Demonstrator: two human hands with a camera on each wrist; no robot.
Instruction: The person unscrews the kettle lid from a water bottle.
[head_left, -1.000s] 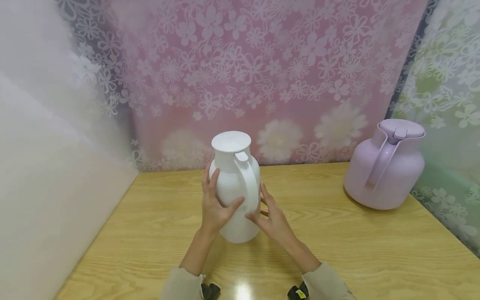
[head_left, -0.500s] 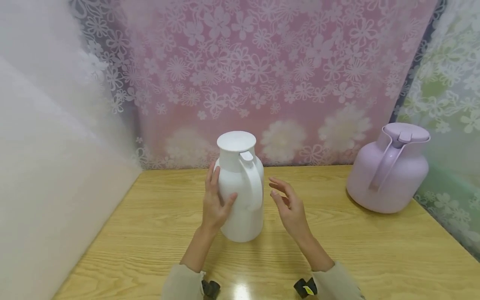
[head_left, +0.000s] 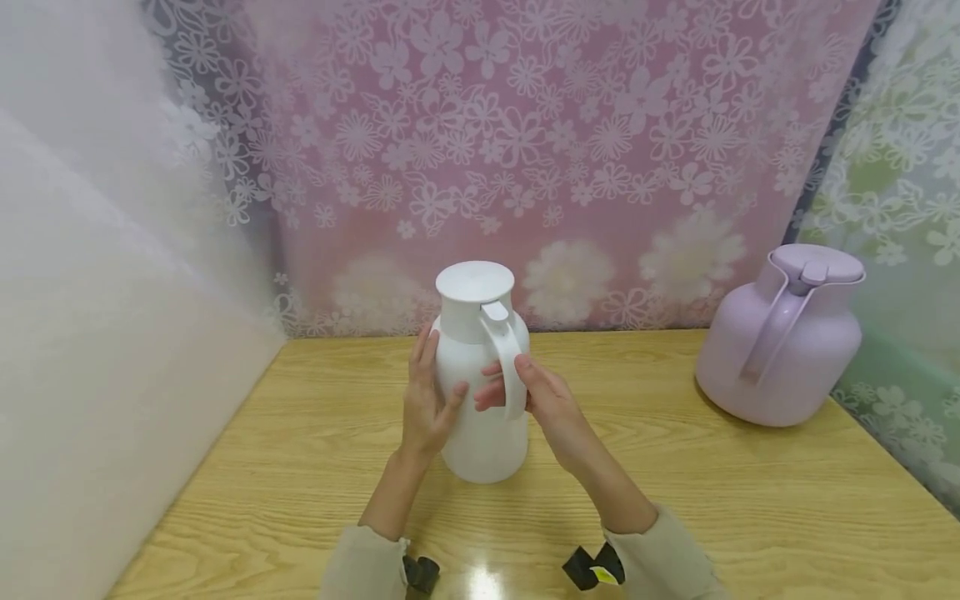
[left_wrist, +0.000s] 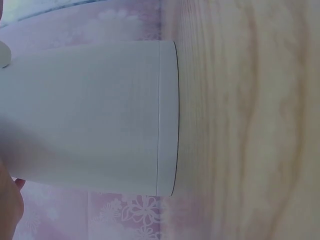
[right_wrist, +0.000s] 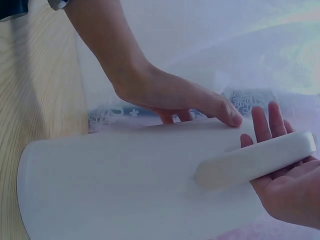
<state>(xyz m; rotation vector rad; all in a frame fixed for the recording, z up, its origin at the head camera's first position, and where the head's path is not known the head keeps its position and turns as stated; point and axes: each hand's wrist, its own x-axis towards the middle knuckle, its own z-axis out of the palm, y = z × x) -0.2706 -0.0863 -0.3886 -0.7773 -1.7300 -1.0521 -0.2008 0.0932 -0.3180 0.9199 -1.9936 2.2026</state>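
Observation:
A white thermos jug (head_left: 483, 446) stands upright on the wooden table, its flat round lid (head_left: 476, 282) on top and its handle (head_left: 514, 396) facing me, slightly right. My left hand (head_left: 426, 412) holds the left side of the body, thumb across the front; its other fingers are partly hidden behind. The fingers of my right hand (head_left: 558, 412) pass through the handle from the right, with the thumb on its outside. In the right wrist view those fingers (right_wrist: 261, 125) stick out past the handle (right_wrist: 255, 160). The left wrist view shows the jug's base (left_wrist: 168, 120) at the tabletop.
A lilac jug (head_left: 780, 354) of squatter shape stands at the back right of the table (head_left: 300, 467). A pink floral backdrop (head_left: 420, 167) rises behind the table, a pale wall (head_left: 112, 275) on the left and a green floral sheet (head_left: 900, 358) on the right.
My right hand came off the jug's right side, drew away to the right, then moved back in and put its fingers through the handle. The left hand stayed on the body.

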